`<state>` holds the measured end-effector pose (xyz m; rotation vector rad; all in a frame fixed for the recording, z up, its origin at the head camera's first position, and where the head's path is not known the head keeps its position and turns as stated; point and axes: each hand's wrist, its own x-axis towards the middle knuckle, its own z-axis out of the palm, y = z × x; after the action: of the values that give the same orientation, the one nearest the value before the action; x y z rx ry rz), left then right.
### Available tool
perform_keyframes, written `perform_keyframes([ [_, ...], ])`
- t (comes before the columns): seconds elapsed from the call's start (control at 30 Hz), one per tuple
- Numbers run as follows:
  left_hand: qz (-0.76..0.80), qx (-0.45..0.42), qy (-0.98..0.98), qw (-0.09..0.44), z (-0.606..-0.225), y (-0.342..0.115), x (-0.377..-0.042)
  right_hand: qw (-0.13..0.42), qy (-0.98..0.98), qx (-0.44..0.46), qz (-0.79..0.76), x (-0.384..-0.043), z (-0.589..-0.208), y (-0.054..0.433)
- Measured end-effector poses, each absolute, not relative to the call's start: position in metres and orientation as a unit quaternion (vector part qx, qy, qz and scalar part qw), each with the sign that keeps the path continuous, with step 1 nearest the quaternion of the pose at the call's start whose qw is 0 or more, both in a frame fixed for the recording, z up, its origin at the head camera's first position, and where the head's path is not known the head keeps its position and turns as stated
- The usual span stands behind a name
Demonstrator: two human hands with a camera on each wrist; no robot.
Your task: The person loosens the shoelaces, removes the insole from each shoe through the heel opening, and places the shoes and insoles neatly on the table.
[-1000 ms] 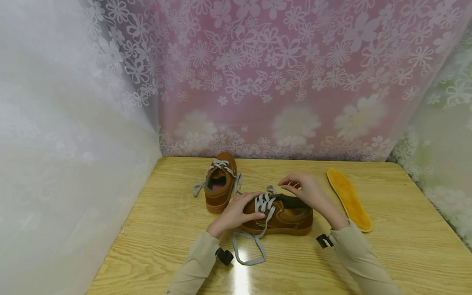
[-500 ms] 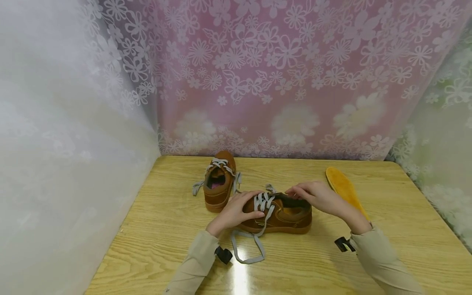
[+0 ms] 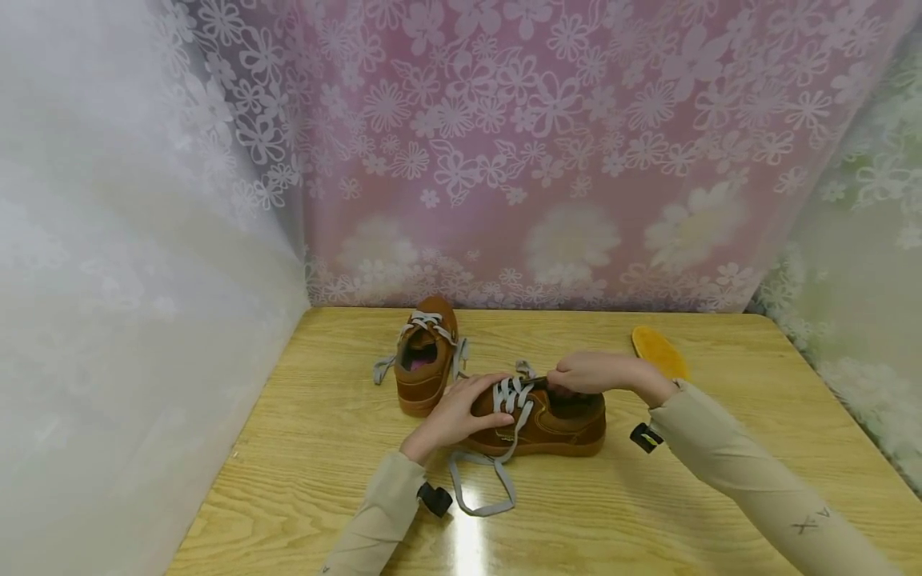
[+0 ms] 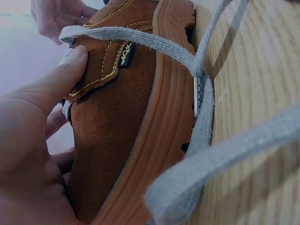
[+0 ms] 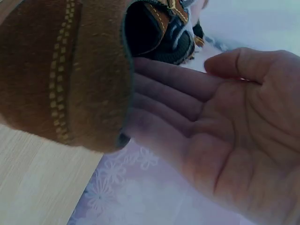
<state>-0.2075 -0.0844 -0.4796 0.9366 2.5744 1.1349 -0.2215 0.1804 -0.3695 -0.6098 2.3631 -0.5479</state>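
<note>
A brown suede lace-up shoe (image 3: 565, 436) lies sideways on the table, toe to the left. Around its front part my left hand (image 3: 455, 414) grips it, thumb on the near side and fingers over the far side. Grey lace (image 4: 126, 35) crosses the tongue area, and one loose end loops onto the tabletop. My right hand (image 3: 601, 372) reaches into the shoe's opening. In the right wrist view its fingers (image 5: 164, 103) run nearly straight past the heel collar (image 5: 105, 79), which hides their tips. The thumb stays outside.
A matching brown shoe (image 3: 421, 388) stands behind and left, toe away, with untied laces. An orange fuzzy insole (image 3: 657, 352) lies at the back right, partly covered by the right forearm. Floral curtains (image 3: 461, 160) enclose the wooden table (image 3: 346, 384).
My right hand has moved from above the shoe's opening down into it. The orange patch seen inside the shoe is now out of sight. My left hand keeps its grip.
</note>
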Motion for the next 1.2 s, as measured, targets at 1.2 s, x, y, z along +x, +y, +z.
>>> perform_keyframes([
  [1.2, 0.384, 0.318, 0.862, 0.088, -0.479, -0.085, -0.206, 0.541, 0.783, -0.200, -0.234, -0.268, -0.382, 0.181],
])
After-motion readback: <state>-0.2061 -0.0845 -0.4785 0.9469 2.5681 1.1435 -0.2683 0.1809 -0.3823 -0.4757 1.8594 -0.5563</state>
